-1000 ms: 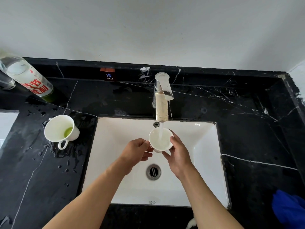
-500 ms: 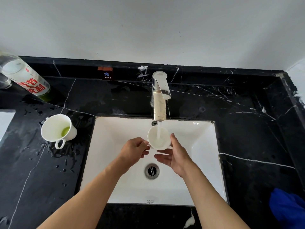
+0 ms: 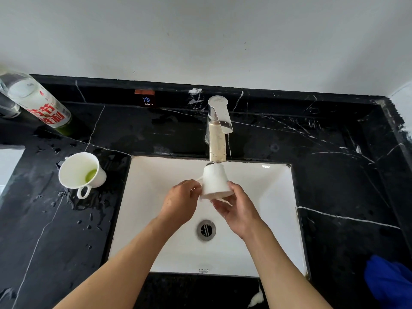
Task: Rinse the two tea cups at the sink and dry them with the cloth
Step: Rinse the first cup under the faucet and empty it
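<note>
White ceramic tea cup (image 3: 215,182) hangs mouth-down over the white sink basin (image 3: 274,197), just under the chrome tap (image 3: 217,130). Left hand (image 3: 181,202) pinches its handle with curled fingers; right hand (image 3: 239,210) cups its rim from below, fingers loosely bent. A second white cup (image 3: 81,171) stands on the black marble table (image 3: 55,230), well to the left.

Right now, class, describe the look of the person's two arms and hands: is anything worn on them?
Both forearms are bare to the frame's lower edge: no sleeves, gloves, watch or rings visible on the left hand or right hand. No markings show.
</note>
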